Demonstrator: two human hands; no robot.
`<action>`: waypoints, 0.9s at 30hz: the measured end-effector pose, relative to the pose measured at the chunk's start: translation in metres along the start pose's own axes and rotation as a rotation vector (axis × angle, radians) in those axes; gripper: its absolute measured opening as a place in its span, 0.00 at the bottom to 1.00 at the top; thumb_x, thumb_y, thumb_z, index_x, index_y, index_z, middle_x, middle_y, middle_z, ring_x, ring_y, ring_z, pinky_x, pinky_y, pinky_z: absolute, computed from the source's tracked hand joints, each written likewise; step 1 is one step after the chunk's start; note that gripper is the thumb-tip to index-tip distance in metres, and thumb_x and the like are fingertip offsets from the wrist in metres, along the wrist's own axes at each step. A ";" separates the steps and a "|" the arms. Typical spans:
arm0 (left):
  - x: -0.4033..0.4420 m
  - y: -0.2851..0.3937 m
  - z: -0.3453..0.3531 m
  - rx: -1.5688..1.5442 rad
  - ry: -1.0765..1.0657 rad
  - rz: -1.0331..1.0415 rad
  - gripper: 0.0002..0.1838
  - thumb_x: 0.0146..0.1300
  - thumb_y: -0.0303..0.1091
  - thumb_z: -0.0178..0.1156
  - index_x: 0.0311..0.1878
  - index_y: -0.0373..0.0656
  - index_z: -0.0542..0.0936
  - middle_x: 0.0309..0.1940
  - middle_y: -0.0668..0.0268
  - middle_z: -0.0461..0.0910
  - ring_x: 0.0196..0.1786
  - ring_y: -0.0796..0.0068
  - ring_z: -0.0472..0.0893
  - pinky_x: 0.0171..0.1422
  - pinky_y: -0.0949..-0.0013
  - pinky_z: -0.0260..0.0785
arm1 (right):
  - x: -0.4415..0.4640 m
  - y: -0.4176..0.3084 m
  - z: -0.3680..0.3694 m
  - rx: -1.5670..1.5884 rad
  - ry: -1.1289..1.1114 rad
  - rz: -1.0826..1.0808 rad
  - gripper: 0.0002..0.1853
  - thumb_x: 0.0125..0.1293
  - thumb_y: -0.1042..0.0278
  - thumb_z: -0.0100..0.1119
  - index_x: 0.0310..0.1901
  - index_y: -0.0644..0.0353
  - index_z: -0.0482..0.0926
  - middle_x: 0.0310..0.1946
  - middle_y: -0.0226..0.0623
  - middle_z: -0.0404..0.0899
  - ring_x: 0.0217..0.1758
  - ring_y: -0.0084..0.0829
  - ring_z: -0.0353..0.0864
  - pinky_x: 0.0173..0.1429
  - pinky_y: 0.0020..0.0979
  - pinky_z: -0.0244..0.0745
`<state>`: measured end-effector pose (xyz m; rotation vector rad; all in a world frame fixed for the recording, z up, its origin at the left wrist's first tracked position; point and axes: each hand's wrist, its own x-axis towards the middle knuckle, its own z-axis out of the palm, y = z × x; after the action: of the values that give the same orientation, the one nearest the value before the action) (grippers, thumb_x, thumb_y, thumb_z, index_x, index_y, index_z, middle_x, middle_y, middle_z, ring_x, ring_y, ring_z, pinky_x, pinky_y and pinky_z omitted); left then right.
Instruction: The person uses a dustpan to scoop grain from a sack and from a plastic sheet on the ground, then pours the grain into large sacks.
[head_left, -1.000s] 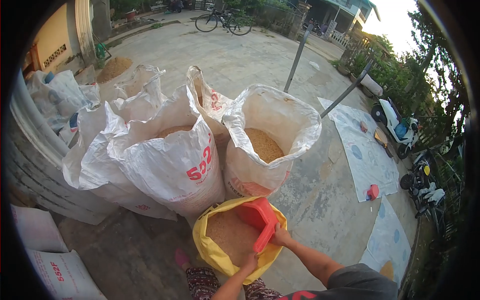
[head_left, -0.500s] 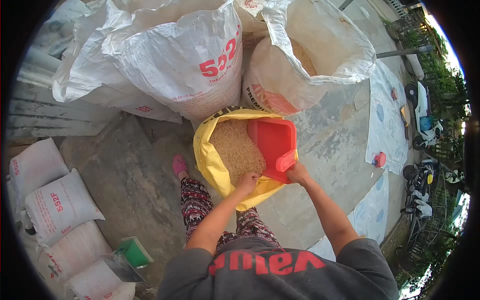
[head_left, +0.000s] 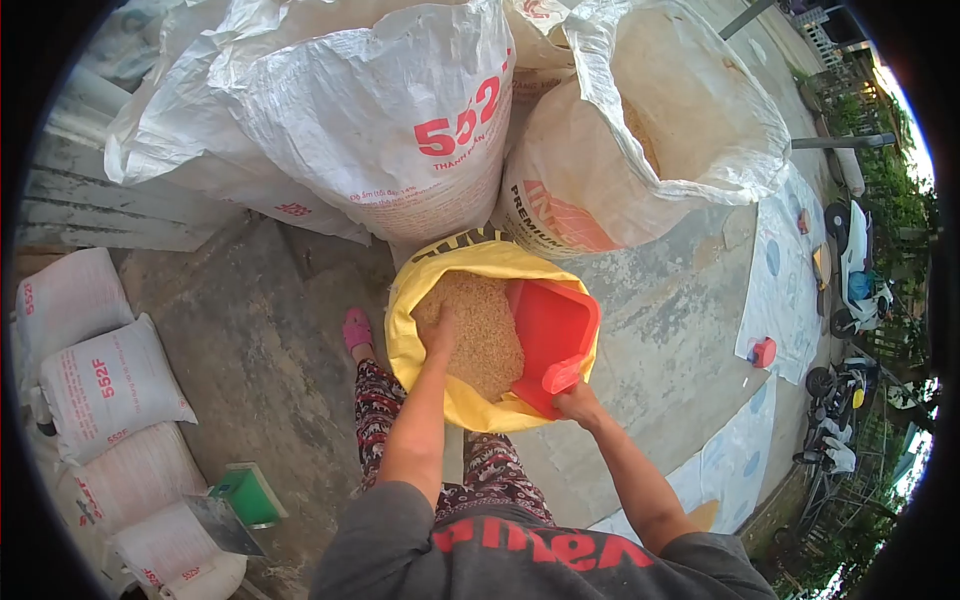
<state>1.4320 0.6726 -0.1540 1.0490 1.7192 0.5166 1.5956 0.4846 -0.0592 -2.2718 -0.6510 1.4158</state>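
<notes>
A yellow sack (head_left: 404, 345) stands open in front of my legs, with tan grain (head_left: 484, 335) inside. The red scoop (head_left: 552, 325) lies tilted in the right side of its mouth. My right hand (head_left: 578, 403) is closed round the scoop's handle end, at the sack's lower right rim. My left hand (head_left: 436, 330) reaches into the sack's left side, against the grain; its fingertips are sunk in or hidden by the grain.
Tall white sacks (head_left: 400, 130) stand beyond the yellow one; an open white sack (head_left: 570, 170) at the right holds grain. Filled sacks (head_left: 115, 385) and a green dustpan-like object (head_left: 250, 497) lie at left. Sheets (head_left: 785, 270) and motorbikes (head_left: 858, 270) are at right.
The view has tilted down. My left hand has moved from the near rim by the scoop to the grain at the left. My right hand stays on the scoop, which has shifted little in the sack.
</notes>
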 end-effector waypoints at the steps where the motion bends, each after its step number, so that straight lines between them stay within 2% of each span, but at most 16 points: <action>1: -0.002 -0.021 0.019 0.098 0.033 0.001 0.46 0.50 0.49 0.59 0.65 0.37 0.47 0.63 0.47 0.48 0.66 0.55 0.49 0.68 0.63 0.41 | 0.004 0.002 -0.002 -0.002 -0.010 -0.002 0.21 0.45 0.75 0.51 0.46 0.61 0.70 0.36 0.35 0.75 0.38 0.28 0.75 0.39 0.28 0.72; 2: -0.014 -0.010 0.023 0.102 0.041 -0.003 0.46 0.50 0.49 0.59 0.65 0.37 0.47 0.63 0.47 0.48 0.66 0.55 0.49 0.68 0.63 0.41 | 0.008 0.005 -0.005 0.108 -0.070 0.084 0.20 0.45 0.74 0.51 0.45 0.61 0.71 0.36 0.39 0.76 0.40 0.32 0.76 0.42 0.29 0.71; 4: -0.035 0.029 0.022 0.338 -0.189 -0.193 0.46 0.50 0.55 0.56 0.65 0.39 0.47 0.64 0.45 0.45 0.67 0.54 0.47 0.68 0.62 0.42 | 0.010 0.008 -0.006 0.224 -0.125 0.166 0.20 0.45 0.73 0.52 0.44 0.62 0.72 0.36 0.43 0.76 0.42 0.37 0.76 0.45 0.31 0.71; 6: -0.030 0.043 0.020 0.361 -0.218 -0.173 0.44 0.51 0.58 0.53 0.65 0.42 0.50 0.63 0.45 0.48 0.66 0.54 0.49 0.68 0.62 0.43 | 0.012 0.009 -0.008 0.116 -0.079 0.181 0.19 0.45 0.78 0.50 0.44 0.62 0.71 0.33 0.34 0.74 0.32 0.27 0.76 0.29 0.27 0.72; 8: -0.009 0.046 0.017 0.379 -0.245 -0.166 0.42 0.52 0.60 0.51 0.64 0.44 0.52 0.63 0.45 0.50 0.66 0.54 0.51 0.67 0.62 0.44 | 0.011 0.009 -0.006 0.084 -0.041 0.146 0.19 0.45 0.78 0.50 0.44 0.62 0.71 0.33 0.34 0.74 0.32 0.27 0.75 0.29 0.28 0.72; 10: 0.034 0.044 0.009 0.548 -0.094 0.214 0.36 0.54 0.59 0.49 0.62 0.50 0.58 0.61 0.49 0.56 0.64 0.53 0.56 0.66 0.61 0.47 | 0.013 0.019 -0.001 0.057 -0.006 0.117 0.18 0.46 0.78 0.50 0.43 0.62 0.71 0.32 0.34 0.74 0.32 0.27 0.75 0.29 0.28 0.73; 12: 0.054 0.066 -0.007 0.583 -0.305 0.263 0.32 0.55 0.59 0.46 0.59 0.49 0.64 0.59 0.52 0.61 0.62 0.52 0.59 0.65 0.61 0.49 | 0.019 0.026 0.003 0.098 0.055 0.086 0.20 0.44 0.73 0.52 0.43 0.62 0.72 0.34 0.40 0.77 0.39 0.34 0.77 0.41 0.31 0.72; 13: 0.078 0.032 0.005 0.662 -0.307 0.369 0.34 0.55 0.60 0.44 0.59 0.45 0.64 0.60 0.55 0.60 0.63 0.55 0.57 0.65 0.59 0.49 | 0.021 0.023 0.000 0.091 0.056 0.091 0.20 0.44 0.73 0.52 0.43 0.62 0.72 0.34 0.40 0.77 0.39 0.34 0.77 0.41 0.31 0.72; 14: 0.070 0.036 0.008 0.656 -0.314 0.362 0.34 0.55 0.60 0.44 0.59 0.45 0.64 0.60 0.55 0.60 0.63 0.55 0.57 0.65 0.59 0.49 | 0.017 -0.002 -0.004 0.080 0.014 0.160 0.20 0.44 0.73 0.52 0.44 0.62 0.72 0.34 0.41 0.77 0.40 0.34 0.77 0.42 0.31 0.71; 16: 0.042 0.056 0.012 0.907 -0.242 0.113 0.37 0.55 0.61 0.41 0.61 0.43 0.62 0.63 0.57 0.56 0.65 0.58 0.54 0.66 0.57 0.45 | 0.013 -0.006 -0.007 0.074 -0.034 0.237 0.20 0.44 0.73 0.52 0.44 0.62 0.72 0.35 0.41 0.77 0.41 0.34 0.77 0.43 0.31 0.71; 17: 0.034 0.051 0.020 0.930 -0.255 0.009 0.39 0.55 0.63 0.40 0.63 0.45 0.58 0.65 0.56 0.50 0.66 0.56 0.50 0.68 0.56 0.41 | 0.019 0.006 -0.005 0.113 -0.054 0.202 0.20 0.44 0.74 0.51 0.44 0.62 0.72 0.35 0.41 0.77 0.41 0.34 0.77 0.43 0.31 0.71; 19: 0.024 0.034 0.041 0.860 -0.443 -0.120 0.40 0.55 0.63 0.39 0.64 0.45 0.55 0.66 0.53 0.45 0.67 0.49 0.45 0.68 0.55 0.38 | 0.025 0.016 0.000 0.159 -0.078 0.152 0.20 0.44 0.74 0.51 0.44 0.63 0.72 0.35 0.41 0.77 0.41 0.34 0.77 0.43 0.31 0.71; 20: 0.020 0.030 0.046 0.860 -0.436 -0.113 0.40 0.55 0.63 0.39 0.64 0.45 0.55 0.66 0.53 0.45 0.67 0.49 0.45 0.68 0.55 0.38 | 0.025 0.021 0.001 0.153 -0.060 0.170 0.20 0.44 0.74 0.51 0.43 0.63 0.72 0.35 0.41 0.77 0.41 0.34 0.77 0.43 0.31 0.71; 22: 0.013 0.025 0.058 0.296 -0.659 -0.243 0.42 0.54 0.65 0.37 0.66 0.46 0.50 0.67 0.56 0.39 0.69 0.56 0.40 0.69 0.54 0.31 | 0.020 0.020 -0.004 0.139 -0.031 0.184 0.20 0.44 0.74 0.51 0.43 0.63 0.72 0.35 0.42 0.77 0.41 0.34 0.77 0.43 0.31 0.71; 24: 0.027 0.047 0.044 0.634 -0.466 -0.007 0.43 0.54 0.65 0.37 0.67 0.47 0.46 0.67 0.55 0.40 0.69 0.55 0.40 0.69 0.55 0.31 | 0.016 0.012 -0.005 0.099 -0.001 0.167 0.19 0.44 0.73 0.52 0.43 0.63 0.72 0.35 0.44 0.77 0.41 0.36 0.77 0.43 0.31 0.71; 27: 0.055 0.053 0.005 0.781 -0.358 0.023 0.42 0.55 0.64 0.39 0.66 0.46 0.47 0.67 0.54 0.41 0.69 0.55 0.41 0.69 0.56 0.33 | 0.024 0.026 0.001 0.054 0.033 0.094 0.18 0.46 0.72 0.51 0.43 0.63 0.72 0.36 0.46 0.77 0.42 0.39 0.77 0.43 0.32 0.70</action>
<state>1.4523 0.7460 -0.1463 1.5877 1.5976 -0.3640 1.6084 0.4777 -0.0914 -2.3051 -0.4952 1.4184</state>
